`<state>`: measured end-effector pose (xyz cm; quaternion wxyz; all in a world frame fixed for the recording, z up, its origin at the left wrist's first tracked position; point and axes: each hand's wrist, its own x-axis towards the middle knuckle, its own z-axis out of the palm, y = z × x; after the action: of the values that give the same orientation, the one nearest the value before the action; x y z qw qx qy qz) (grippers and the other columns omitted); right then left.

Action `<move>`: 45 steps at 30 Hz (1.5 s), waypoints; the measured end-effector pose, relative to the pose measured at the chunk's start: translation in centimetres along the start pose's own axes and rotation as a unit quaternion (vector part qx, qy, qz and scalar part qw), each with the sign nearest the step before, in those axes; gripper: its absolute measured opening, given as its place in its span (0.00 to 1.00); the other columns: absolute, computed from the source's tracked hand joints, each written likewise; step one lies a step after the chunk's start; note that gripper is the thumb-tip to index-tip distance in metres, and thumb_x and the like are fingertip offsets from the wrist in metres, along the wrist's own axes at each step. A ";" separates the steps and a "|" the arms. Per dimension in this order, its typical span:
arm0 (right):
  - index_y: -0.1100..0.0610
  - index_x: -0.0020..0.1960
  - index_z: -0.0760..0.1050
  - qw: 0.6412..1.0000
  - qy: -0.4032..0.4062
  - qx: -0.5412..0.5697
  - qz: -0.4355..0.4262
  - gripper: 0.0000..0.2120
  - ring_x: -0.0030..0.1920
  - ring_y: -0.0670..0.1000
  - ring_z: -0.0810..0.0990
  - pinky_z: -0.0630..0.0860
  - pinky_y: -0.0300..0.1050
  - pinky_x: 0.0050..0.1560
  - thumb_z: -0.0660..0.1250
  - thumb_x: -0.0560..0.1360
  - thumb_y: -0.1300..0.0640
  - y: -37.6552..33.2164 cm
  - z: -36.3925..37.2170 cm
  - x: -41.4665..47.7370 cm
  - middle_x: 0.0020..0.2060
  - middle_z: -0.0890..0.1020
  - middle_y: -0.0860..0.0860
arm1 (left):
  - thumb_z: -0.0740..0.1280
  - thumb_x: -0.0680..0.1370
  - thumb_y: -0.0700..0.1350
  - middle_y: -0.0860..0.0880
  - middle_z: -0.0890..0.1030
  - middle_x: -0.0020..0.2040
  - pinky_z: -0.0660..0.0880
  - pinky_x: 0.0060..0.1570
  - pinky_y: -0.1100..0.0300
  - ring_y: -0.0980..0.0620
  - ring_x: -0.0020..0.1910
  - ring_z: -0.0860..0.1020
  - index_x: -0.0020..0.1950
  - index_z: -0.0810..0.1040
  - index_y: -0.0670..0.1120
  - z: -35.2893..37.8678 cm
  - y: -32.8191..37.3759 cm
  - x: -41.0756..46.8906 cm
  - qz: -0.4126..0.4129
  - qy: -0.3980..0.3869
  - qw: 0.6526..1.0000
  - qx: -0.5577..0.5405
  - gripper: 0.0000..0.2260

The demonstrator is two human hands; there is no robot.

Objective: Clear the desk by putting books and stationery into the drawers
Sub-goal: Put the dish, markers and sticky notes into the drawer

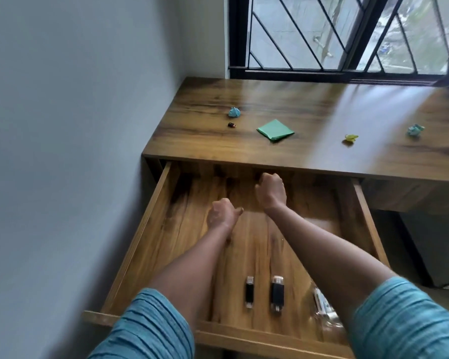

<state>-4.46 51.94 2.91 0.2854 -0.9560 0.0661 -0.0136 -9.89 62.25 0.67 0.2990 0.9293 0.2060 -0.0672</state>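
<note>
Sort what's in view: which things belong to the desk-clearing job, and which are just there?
Job: green paper stack, blue wad, small dark piece, yellow piece, teal piece, open drawer.
Just there: window, wall.

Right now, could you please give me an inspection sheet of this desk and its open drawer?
Surface: brown wooden desk; its wide wooden drawer stands open.
Job's things: green square paper pad and small dark object on desk; two black clear-capped sticks and clear plastic packet in drawer.
Clutter: blue crumpled scrap, yellow crumpled scrap, teal crumpled scrap on desk.
Hands: left hand and right hand over drawer, fingers curled; any contents hidden.
Cables: nothing seen.
Surroundings: grey wall left; barred window behind.
</note>
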 end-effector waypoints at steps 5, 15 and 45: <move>0.64 0.55 0.77 0.996 0.015 0.023 -0.080 0.10 0.51 0.57 0.78 0.75 0.45 0.49 0.60 0.78 0.63 -4.9 0.9 9.7 0.53 0.78 0.60 | 0.64 0.78 0.52 0.45 0.81 0.52 0.78 0.48 0.58 0.49 0.52 0.80 0.56 0.78 0.44 -4.2 3.5 9.8 0.109 0.096 0.989 0.005 0.14; 0.57 0.70 0.67 0.972 -0.058 -0.109 -0.199 0.19 0.66 0.62 0.68 0.67 0.52 0.65 0.55 0.80 0.62 -8.7 7.1 23.5 0.66 0.68 0.60 | 0.63 0.79 0.44 0.44 0.78 0.60 0.75 0.60 0.57 0.47 0.60 0.76 0.65 0.73 0.43 -5.4 5.3 23.1 0.128 0.106 0.986 -0.010 0.15; 0.59 0.49 0.78 0.978 -0.162 0.122 0.043 0.07 0.48 0.54 0.81 0.79 0.44 0.44 0.65 0.74 0.67 -2.3 7.5 -5.9 0.48 0.82 0.56 | 0.67 0.77 0.42 0.44 0.83 0.41 0.77 0.41 0.58 0.49 0.39 0.80 0.50 0.83 0.39 -1.3 -8.7 1.7 0.044 -0.136 0.980 -0.141 0.08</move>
<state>-9.59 58.70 -2.05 0.4074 -0.8997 0.0579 0.1457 -12.05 69.94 -3.29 0.4547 0.8683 0.1301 -0.1497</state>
